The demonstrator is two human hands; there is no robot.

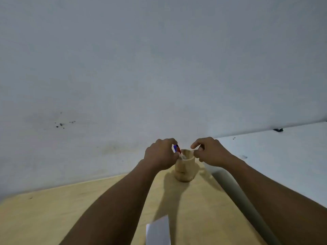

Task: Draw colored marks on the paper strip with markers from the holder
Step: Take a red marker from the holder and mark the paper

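A light wooden holder (184,169) stands at the far edge of the wooden table (53,218), close to the wall. My left hand (160,154) pinches a marker (178,151) with a blue and red end, tilted over the holder's left rim with its lower end inside the opening. My right hand (211,151) is at the holder's right rim, fingers curled against it. The white paper strip (158,231) lies near the bottom edge between my forearms. Whether other markers are inside the holder is hidden.
A grey wall (159,68) rises just behind the holder. A grey tube (237,195) runs along the table's right edge. Beyond it a white surface (283,156) extends right, with a small dark object (278,129) near the wall.
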